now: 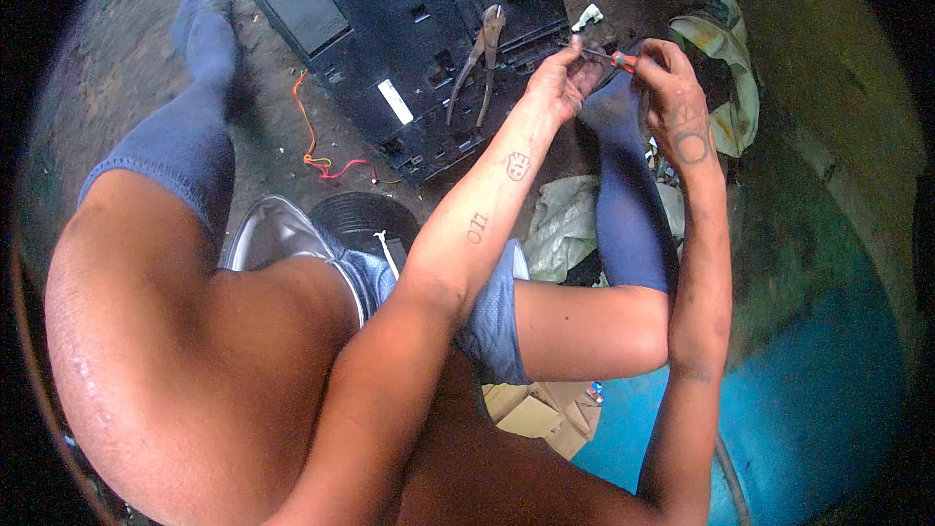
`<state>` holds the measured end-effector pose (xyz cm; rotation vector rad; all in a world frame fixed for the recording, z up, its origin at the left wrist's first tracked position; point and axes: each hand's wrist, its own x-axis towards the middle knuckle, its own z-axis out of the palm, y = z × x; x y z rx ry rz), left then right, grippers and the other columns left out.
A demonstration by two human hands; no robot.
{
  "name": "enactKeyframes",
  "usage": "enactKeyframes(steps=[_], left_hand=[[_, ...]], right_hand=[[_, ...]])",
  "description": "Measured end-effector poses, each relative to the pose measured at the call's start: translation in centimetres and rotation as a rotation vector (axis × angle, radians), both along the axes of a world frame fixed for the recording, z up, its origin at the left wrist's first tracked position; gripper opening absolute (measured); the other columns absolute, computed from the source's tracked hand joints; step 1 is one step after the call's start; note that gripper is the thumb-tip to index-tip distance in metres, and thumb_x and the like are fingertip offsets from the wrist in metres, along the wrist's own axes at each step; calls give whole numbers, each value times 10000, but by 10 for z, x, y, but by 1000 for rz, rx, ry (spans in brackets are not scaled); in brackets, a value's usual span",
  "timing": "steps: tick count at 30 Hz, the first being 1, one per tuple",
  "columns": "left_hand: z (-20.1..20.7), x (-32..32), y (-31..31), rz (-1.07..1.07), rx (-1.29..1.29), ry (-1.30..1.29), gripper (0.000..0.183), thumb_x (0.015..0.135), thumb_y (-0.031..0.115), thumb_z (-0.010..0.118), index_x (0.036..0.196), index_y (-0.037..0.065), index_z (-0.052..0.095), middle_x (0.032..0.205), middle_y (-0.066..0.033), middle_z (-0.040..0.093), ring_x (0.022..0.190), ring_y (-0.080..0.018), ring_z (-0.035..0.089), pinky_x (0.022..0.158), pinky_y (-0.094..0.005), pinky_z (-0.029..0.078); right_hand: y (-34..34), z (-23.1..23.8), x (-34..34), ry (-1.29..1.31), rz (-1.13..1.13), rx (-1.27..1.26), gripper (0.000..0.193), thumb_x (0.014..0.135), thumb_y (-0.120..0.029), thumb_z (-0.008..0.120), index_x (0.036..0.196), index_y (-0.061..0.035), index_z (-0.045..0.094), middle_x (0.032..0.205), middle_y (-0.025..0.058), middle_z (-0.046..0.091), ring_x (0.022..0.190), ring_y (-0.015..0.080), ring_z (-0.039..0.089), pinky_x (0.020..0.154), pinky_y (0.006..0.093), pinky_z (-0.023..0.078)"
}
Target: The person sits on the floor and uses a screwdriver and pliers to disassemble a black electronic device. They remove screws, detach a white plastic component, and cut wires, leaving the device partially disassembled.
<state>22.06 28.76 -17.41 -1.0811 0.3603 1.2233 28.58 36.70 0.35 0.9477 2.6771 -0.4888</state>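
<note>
My right hand [674,102] is closed around the red-and-grey handle of a small screwdriver [623,61]. The screwdriver's shaft points left, toward the fingers of my left hand [565,83]. That hand is turned palm up with its fingers curled, and a small dark piece seems to sit in them; its kind is too small to make out. Just beyond the left fingertips shows a small white piece [588,17]. Left of my hands, rusty pliers [489,39] lie with their handles apart on a large black plastic panel [385,58].
A flat grey rectangle [297,5] and a white strip [394,101] lie on the panel. Orange and red wire [321,166] trails over the dirt floor. Pale crumpled sacking [721,68] lies at the right, cardboard [541,414] and a blue surface [779,429] nearer me.
</note>
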Motion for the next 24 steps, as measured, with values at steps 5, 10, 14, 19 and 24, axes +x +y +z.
enactKeyframes(steps=[5, 10, 14, 19, 24], left_hand=[[-22, 11, 2, -9, 40, 2, 120, 990, 129, 649, 1032, 18, 634, 1065, -118, 683, 981, -241, 690, 896, -341, 609], [-11, 15, 6, -14, -38, 108, 97, 981, 97, 651, 989, 3, 626, 1033, -106, 673, 979, -253, 688, 930, -350, 608], [-10, 12, 2, 22, -15, 123, 66, 984, 48, 615, 1030, 2, 602, 1043, -105, 664, 987, -258, 685, 942, -352, 604], [-6, 10, 0, 106, 2, 60, 116, 997, 1, 543, 1111, -14, 553, 1086, -131, 659, 1003, -277, 684, 965, -337, 591], [-18, 12, -4, 93, 54, 62, 134, 1009, 64, 542, 1117, -15, 558, 1161, -168, 667, 1021, -298, 688, 969, -343, 583]], right_hand=[[-5, 17, -20, 86, -171, -120, 431, 897, -357, 715, 1254, -116, 689, 1295, 162, 608, 1171, 384, 606, 968, 441, 508], [-3, 21, -16, -250, -544, 63, 481, 989, -462, 595, 1249, -63, 662, 1001, 250, 709, 951, 434, 688, 829, 474, 539], [-2, 16, -16, -187, -479, -24, 239, 949, -241, 650, 1047, -32, 711, 1067, 225, 697, 961, 411, 676, 827, 462, 535], [5, 9, 5, -24, -12, 40, 370, 780, -88, 774, 1136, -43, 681, 1250, 175, 656, 1081, 364, 659, 928, 432, 521], [-8, 25, -33, -95, -431, 4, 421, 902, -261, 737, 1243, -43, 624, 1174, 239, 666, 1062, 397, 655, 914, 451, 524]])
